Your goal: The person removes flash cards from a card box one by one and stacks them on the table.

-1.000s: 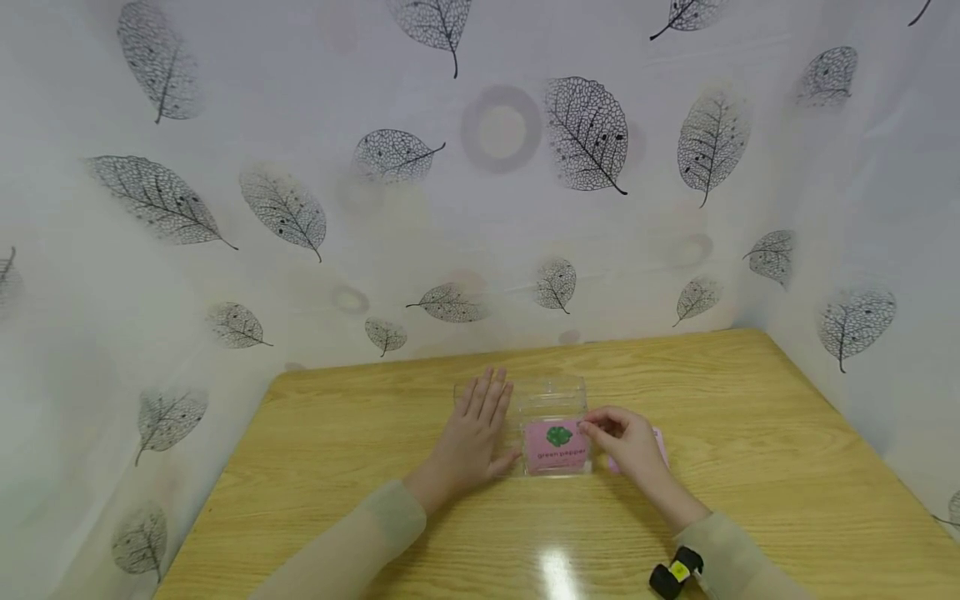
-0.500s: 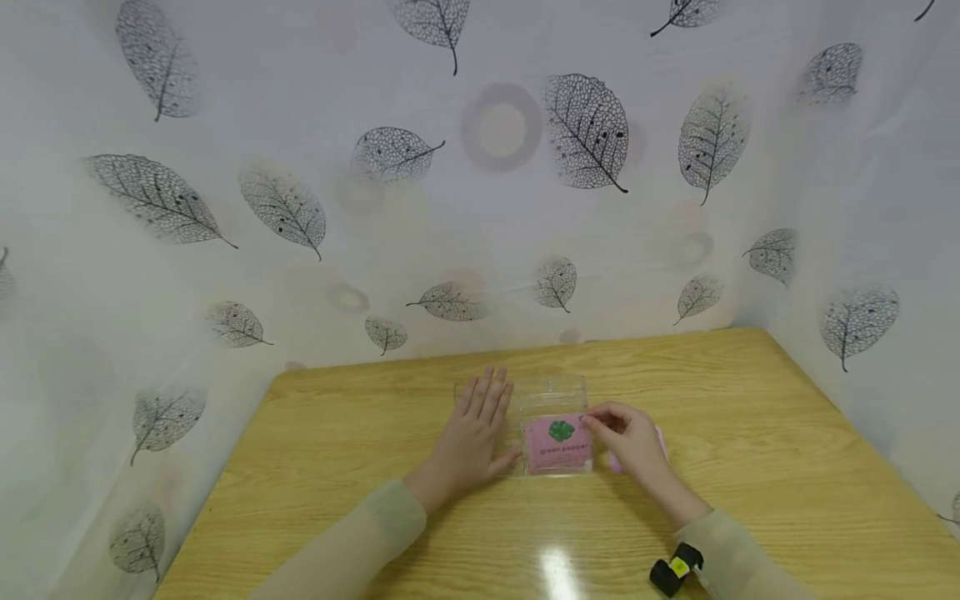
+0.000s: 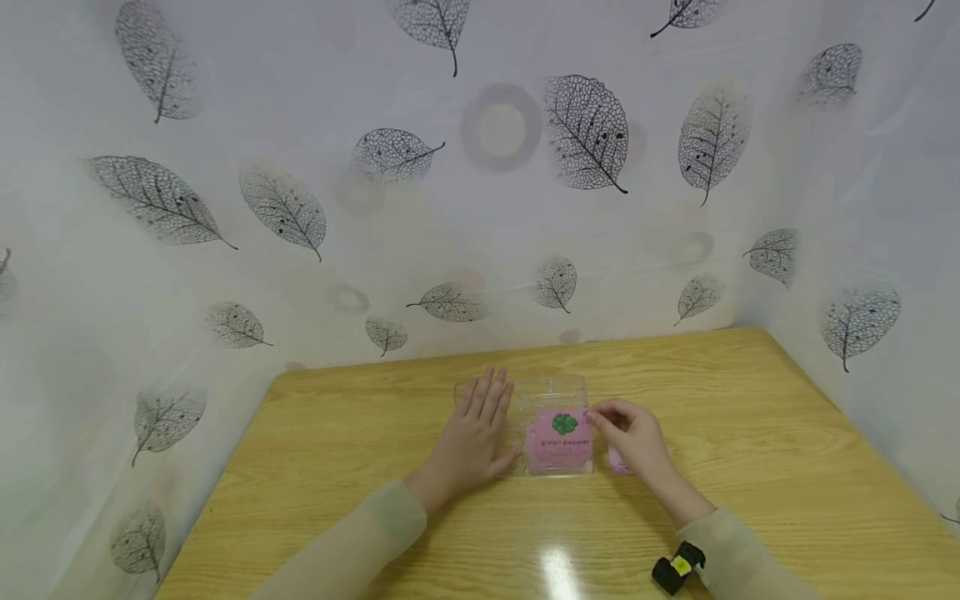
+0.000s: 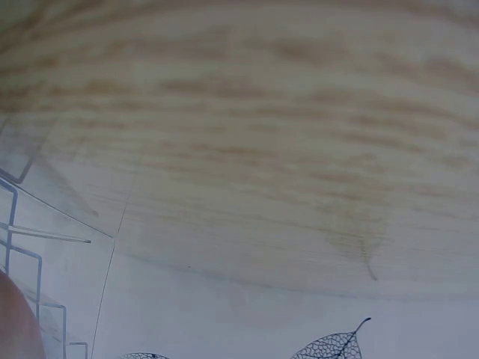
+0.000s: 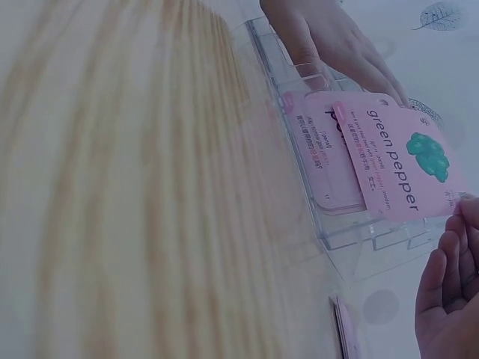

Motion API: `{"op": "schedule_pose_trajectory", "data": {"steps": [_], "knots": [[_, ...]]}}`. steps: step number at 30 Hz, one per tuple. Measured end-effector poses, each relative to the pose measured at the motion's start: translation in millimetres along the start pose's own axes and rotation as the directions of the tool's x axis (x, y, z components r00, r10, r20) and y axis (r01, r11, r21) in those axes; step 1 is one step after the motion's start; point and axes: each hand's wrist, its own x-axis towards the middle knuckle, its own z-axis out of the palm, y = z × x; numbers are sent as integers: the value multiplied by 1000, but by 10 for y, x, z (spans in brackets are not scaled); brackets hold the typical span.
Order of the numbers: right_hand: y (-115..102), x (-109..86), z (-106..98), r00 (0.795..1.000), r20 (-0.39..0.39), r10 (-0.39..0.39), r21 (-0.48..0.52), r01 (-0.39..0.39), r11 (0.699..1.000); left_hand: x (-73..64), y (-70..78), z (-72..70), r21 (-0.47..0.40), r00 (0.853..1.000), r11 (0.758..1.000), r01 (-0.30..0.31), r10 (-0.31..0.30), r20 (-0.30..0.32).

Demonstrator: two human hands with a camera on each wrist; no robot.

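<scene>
A person is at a pale, wood-grained tabletop (image 3: 750,433), a thin pink rectangular card (image 3: 564,445) in the right hand (image 3: 633,440). That grip is pinching the card at its far right corner, thumb against fingertip. A green pepper is printed on the card, with "green pepper" in dark letters below it. The card is over the right part of a clear plastic box (image 3: 551,400), lying askew across other pink cards (image 5: 325,157) that sit inside. From the right wrist I see the edges of those cards poking out past it; whether the held card touches them I cannot tell.

The left hand (image 3: 467,433) lies over the left part of the box, palm down. Its grip is spread, the fingers straight and pointing to the far side, the thumb out to the right near the card compartment.

Just right of the box, partly hidden by the right hand, a few more pink cards (image 3: 618,461) rest on the tabletop. A black device with a yellow label (image 3: 678,567) is at the near end of the right forearm, by the beige sleeve (image 3: 738,554). Behind everything hangs a whitish sheet (image 3: 465,225) printed with dark skeleton leaves.
</scene>
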Motion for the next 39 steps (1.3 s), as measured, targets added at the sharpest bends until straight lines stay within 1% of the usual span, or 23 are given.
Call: {"op": "schedule_pose_trajectory", "data": {"steps": [8,12,16,21,28,35,39], "knots": [[-45,-2,-24,1000,-8,-2,34,2,999,5,-2,-16,2,1000,1000,-5,5,18],[-66,-2,-32,1000,-14,18,42,-18,999,10,-6,-32,14,1000,1000,-7,7,24],[-66,7,-39,999,-18,35,46,-34,998,7,-6,-36,8,1000,1000,-8,8,30],[-55,18,-40,999,-25,30,32,-29,999,3,0,-28,-2,1000,1000,-3,4,23],[-41,33,-41,999,-39,-8,38,9,999,9,1,-15,11,1000,1000,-3,3,22],[-41,53,-53,999,-45,-15,35,17,999,-1,-5,12,9,1000,1000,-7,7,-12],[-39,55,-62,999,-44,-17,40,19,999,-5,-6,28,4,1000,1000,-7,7,-16]]}}
